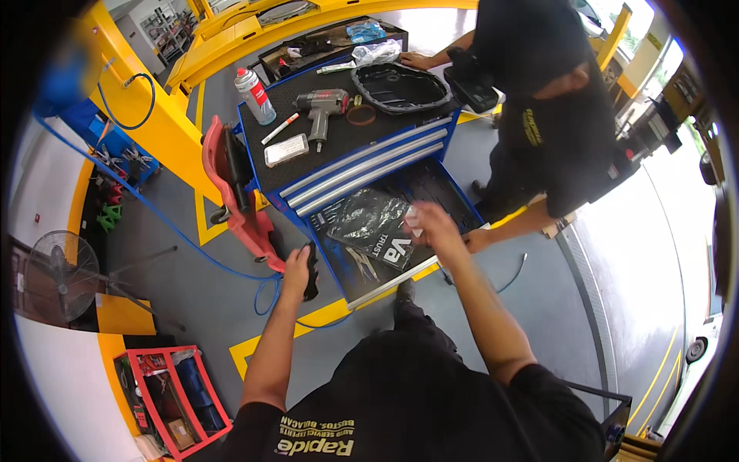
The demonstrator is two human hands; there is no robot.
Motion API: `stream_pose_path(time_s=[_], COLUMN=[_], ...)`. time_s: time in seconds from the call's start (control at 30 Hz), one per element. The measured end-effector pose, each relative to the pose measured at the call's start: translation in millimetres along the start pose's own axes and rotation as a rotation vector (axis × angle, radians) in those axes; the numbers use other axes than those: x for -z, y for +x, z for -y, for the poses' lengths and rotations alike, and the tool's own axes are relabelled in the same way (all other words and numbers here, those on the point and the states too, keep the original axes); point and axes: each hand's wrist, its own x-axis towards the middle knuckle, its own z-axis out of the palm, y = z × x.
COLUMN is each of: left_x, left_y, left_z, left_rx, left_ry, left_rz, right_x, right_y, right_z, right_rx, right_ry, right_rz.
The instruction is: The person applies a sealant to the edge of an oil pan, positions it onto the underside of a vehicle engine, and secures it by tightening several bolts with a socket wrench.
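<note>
My left hand (pixel 295 271) is closed around a black oblong object (pixel 311 272), left of the open drawer (pixel 350 283) of a blue tool cabinet (pixel 258 146). I cannot make out the object's kind. Over the drawer, my right hand (pixel 439 231) is blurred by motion, its fingers at the right edge of a dark printed plastic bag (pixel 369 219). A whitish patch shows at those fingertips; whether they grip the bag is unclear. Pliers (pixel 362 264) and other tools lie in the drawer, partly under the bag.
On the cabinet top are a spray can (pixel 255 97), an impact wrench (pixel 322 108), a phone (pixel 286 151), a marker (pixel 280 128) and a black pan (pixel 402 88). A co-worker (pixel 531 115) stands at the right. A red creeper (pixel 242 200) leans left; a blue hose (pixel 192 240) crosses the floor.
</note>
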Motion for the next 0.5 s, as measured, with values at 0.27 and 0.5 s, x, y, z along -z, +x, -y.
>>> stream_pose_path(time_s=[0.27,0.5], left_x=[50.7,62.9], left_y=[-40.5,-45.1], left_z=[61.6,92.7], left_rx=[0.329,0.432], left_ry=[-0.218,-0.371], left_rz=[-0.303,-0.451], right_x=[36.6,22.6], right_y=[271.4,321.4], right_z=[106.4,89.0], right_rx=[-0.049,-0.145], right_ry=[0.524,0.342], right_rz=[-0.300,-0.544])
